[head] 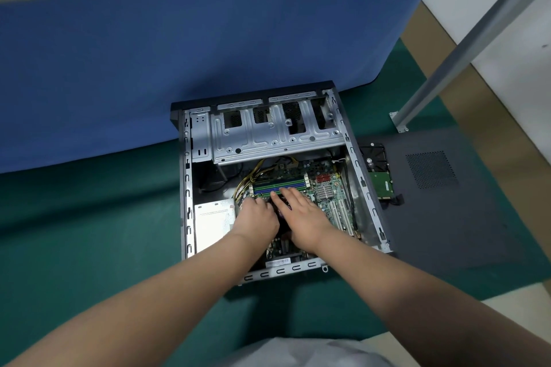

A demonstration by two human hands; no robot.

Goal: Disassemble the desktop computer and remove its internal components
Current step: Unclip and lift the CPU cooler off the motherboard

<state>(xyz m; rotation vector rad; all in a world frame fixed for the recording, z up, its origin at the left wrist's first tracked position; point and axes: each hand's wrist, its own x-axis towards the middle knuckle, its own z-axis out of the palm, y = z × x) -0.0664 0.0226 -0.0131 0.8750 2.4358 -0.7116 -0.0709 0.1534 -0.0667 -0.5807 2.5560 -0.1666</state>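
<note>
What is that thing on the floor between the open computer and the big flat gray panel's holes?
A hard drive, green circuit board facing up, lies beside the computer case on the gray side panel, in the head view.

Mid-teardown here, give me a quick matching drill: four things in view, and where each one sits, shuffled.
Things:
1. hard drive
2. side panel
3. power supply
4. drive cage

Places:
A. inside the case, near-left corner
B. flat on the green mat, right of the case
C. on the side panel, just outside the case's right wall
D. spanning the far end of the case, above the motherboard

Pairs: 1-C, 2-B, 3-A, 4-D

Both hands, left hand and right hand, are down over the motherboard.
</note>
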